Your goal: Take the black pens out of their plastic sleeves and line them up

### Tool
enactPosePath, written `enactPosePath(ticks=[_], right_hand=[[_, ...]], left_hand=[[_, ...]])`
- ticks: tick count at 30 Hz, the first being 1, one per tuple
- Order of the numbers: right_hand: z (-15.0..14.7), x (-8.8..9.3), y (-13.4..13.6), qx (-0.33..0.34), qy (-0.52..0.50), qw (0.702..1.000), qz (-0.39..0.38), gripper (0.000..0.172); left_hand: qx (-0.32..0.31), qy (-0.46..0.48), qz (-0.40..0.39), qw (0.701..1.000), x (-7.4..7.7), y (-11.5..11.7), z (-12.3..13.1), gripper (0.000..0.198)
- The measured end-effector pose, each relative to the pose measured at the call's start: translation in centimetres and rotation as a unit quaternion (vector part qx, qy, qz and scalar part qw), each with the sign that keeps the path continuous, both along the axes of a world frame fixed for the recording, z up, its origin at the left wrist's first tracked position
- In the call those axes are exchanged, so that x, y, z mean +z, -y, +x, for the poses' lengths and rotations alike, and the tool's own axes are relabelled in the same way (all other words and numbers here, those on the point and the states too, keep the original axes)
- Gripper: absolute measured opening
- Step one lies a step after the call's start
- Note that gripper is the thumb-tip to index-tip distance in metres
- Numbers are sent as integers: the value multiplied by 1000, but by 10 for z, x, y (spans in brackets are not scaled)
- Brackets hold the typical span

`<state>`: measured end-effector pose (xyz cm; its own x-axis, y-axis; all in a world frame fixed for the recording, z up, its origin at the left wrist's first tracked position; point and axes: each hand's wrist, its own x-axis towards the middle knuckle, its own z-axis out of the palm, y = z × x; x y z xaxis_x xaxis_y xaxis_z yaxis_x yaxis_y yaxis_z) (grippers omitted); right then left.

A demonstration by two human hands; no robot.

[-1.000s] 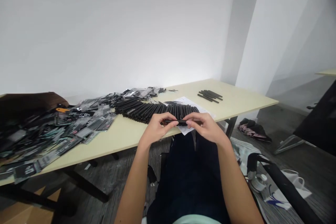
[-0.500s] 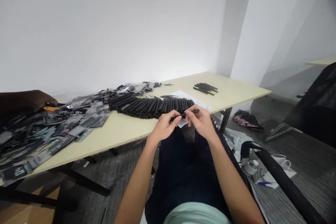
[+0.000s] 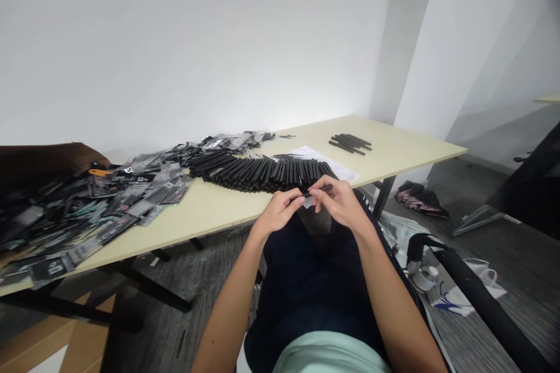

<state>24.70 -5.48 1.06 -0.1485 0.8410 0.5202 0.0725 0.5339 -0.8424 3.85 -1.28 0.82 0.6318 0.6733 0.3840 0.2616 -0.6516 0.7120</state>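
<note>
Between my two hands, in front of the table edge, is a slim black stick (image 3: 327, 187), pen-like in shape; its exact kind is too small to tell. My left hand (image 3: 282, 208) pinches its left end between thumb and fingers. Farther along, my right hand (image 3: 336, 201) grips the same stick near its right end. Just beyond my hands lies a long curved row of similar black sticks (image 3: 254, 175), packed side by side on the table. Behind that row, a white paper sheet (image 3: 347, 171) lies partly covered, with thin dark pieces (image 3: 289, 156) near it.
A pale yellow table (image 3: 210, 218) runs along the wall. Plastic packets and loose pieces (image 3: 131, 192) heap up at its left. Several black sticks (image 3: 350, 143) lie apart at the right. A chair armrest (image 3: 476, 297) and a white bag (image 3: 472, 291) are at lower right.
The view has turned slightly left, so the table and its items appear shifted right. Both hands still hold the black stick in nearly the same pose.
</note>
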Motion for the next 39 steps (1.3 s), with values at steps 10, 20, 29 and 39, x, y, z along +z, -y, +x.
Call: enactPosePath(ticks=[10, 20, 29, 39], right_hand=[[10, 7, 4, -4, 75, 997, 13, 23], [20, 11, 8, -18, 95, 995, -14, 27], [27, 8, 6, -74, 158, 983, -53, 45], [33, 6, 3, -45, 142, 988, -49, 35]], left_hand=[[2, -30, 10, 1000, -1, -1, -1, 45], [12, -39, 8, 999, 3, 2, 4, 42], [16, -35, 19, 999, 6, 6, 2, 36], [17, -42, 21, 999, 7, 2, 0, 43]])
